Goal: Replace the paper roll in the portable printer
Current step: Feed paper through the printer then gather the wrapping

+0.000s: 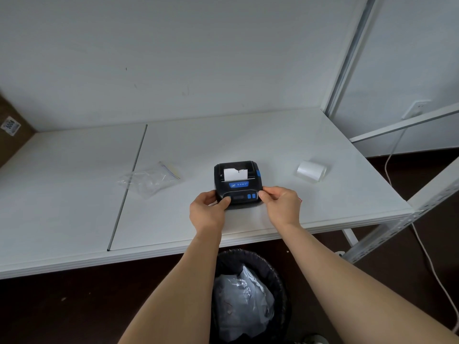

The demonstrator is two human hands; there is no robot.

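Note:
A small black portable printer (238, 183) with blue buttons sits on the white table (323, 202) near its front edge. A torn strip of white paper (235, 174) sticks out of its slot. My left hand (208, 209) grips the printer's front left corner, thumb on the top face. My right hand (282, 204) holds the front right corner with its fingertips. A white paper roll (311, 171) lies on its side to the right of the printer, apart from both hands.
An empty clear zip bag (149, 179) lies left of the printer. A black waste bin (249, 296) with a plastic liner stands under the table's front edge. A cardboard box (12, 130) is at far left. White shelf posts (347, 60) and a cable (427, 254) are at right.

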